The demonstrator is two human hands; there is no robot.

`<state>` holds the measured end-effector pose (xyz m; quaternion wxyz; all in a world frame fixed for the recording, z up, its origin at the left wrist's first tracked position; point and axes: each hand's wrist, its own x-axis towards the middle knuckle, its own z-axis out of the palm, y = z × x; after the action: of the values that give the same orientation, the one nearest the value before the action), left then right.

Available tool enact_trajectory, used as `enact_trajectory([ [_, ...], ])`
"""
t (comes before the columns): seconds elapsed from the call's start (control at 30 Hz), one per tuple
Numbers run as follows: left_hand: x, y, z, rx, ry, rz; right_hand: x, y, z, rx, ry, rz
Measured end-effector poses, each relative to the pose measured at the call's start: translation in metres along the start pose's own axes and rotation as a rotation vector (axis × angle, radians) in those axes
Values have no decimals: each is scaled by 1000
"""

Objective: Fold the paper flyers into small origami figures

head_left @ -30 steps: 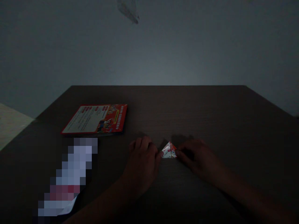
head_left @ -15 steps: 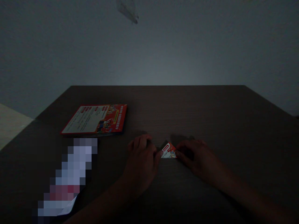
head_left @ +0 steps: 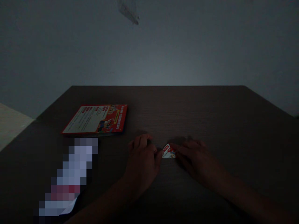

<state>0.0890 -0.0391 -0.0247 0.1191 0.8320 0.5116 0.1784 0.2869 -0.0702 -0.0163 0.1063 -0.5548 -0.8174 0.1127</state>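
A small folded piece of printed paper (head_left: 167, 152), white and red with a picture at its right side, lies on the table as a triangle. My left hand (head_left: 143, 158) is closed at its left corner, the thumb pressing on the paper and the other fingers curled. From the other side, my right hand (head_left: 195, 157) pinches the right corner, its index finger reaching over the red part near the top. The fingers of both hands partly cover the corners.
A stack of red and white printed sheets (head_left: 93, 119) lies at the left of the dark table (head_left: 177, 105). In front of it is a long, blurred-out bright object (head_left: 74, 174). Behind the table stands a pale wall (head_left: 163, 46) with a small clear piece (head_left: 128, 11) on it.
My right index finger has come forward to the left, over the paper's upper right edge, and covers more of it. My left hand stays at the left corner.
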Motion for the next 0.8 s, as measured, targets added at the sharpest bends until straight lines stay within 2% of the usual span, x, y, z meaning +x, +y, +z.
enact_trajectory([
  [0.2,1,1,-1,-8,-10,-11,1,-4,-1,-50,45,-27],
  [0.33,2,2,-2,-13,-21,-22,1,-4,0,-54,7,-17],
  [0.8,2,2,-2,-5,-15,-20,3,-6,1,-91,5,-5],
])
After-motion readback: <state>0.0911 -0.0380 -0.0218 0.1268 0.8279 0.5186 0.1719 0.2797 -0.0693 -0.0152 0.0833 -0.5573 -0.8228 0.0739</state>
